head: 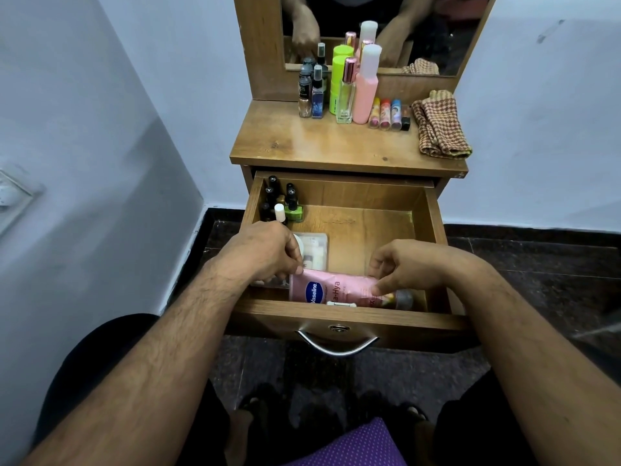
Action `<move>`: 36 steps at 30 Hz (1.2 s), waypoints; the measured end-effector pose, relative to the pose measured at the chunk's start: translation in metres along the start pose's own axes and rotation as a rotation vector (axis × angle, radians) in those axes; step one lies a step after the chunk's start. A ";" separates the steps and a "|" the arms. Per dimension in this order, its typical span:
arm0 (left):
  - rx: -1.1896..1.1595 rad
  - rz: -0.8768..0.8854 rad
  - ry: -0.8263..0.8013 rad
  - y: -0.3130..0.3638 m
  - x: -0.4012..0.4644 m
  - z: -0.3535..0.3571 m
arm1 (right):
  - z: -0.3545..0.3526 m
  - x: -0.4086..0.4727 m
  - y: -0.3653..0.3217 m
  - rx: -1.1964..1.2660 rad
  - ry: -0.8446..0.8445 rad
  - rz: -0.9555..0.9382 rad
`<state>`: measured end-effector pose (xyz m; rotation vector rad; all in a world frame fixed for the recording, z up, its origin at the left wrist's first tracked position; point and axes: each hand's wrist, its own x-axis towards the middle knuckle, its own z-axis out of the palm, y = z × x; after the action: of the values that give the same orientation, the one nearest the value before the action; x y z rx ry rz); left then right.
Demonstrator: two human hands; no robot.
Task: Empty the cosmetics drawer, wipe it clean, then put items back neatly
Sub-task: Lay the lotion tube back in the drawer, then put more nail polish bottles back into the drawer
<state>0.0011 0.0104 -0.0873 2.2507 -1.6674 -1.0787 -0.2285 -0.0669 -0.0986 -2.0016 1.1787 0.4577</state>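
1. Lotion bottle point(331, 289): pink Vaseline bottle lying on its side along the front wall of the drawer point(433, 213). Judged light to middling in weight, with a stiff yet slightly yielding plastic body and a smooth label likely to slip; best held by both ends, as it is now.
2. Left hand point(260, 252): fingers curled, pinching the bottle's left end, inside the drawer's front-left part.
3. Right hand point(408, 265): fingers curled, thumb and fingertips clamped on the bottle's right part, near its cap end.
4. Clear pouch point(314, 245): soft, lies in the drawer just behind the bottle, partly under the left hand.
5. Nail polishes point(280, 201): small upright glass bottles in the drawer's back-left corner; judged fragile and easily toppled.
6. Cloth point(440, 124): folded above the drawer, on the top's right side.
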 end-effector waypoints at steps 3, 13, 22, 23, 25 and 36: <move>-0.014 0.010 0.018 0.001 0.000 0.000 | 0.000 0.001 0.000 0.003 0.028 0.006; 0.054 0.157 0.237 0.003 0.003 0.000 | -0.001 0.006 -0.003 0.094 0.179 -0.101; -0.047 0.371 0.474 0.020 0.016 0.007 | -0.001 0.008 -0.019 0.144 0.698 -0.367; -0.054 0.380 0.491 0.020 0.019 0.007 | 0.000 0.008 -0.019 0.143 0.735 -0.377; -0.087 0.400 0.539 0.019 0.023 0.004 | 0.000 0.007 -0.021 0.127 0.806 -0.386; -0.331 0.404 0.797 0.028 0.064 -0.045 | -0.053 0.037 -0.054 0.289 1.050 -0.383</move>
<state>0.0148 -0.0696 -0.0700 1.6795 -1.3614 -0.2606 -0.1670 -0.1135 -0.0648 -2.1404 1.2582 -1.0193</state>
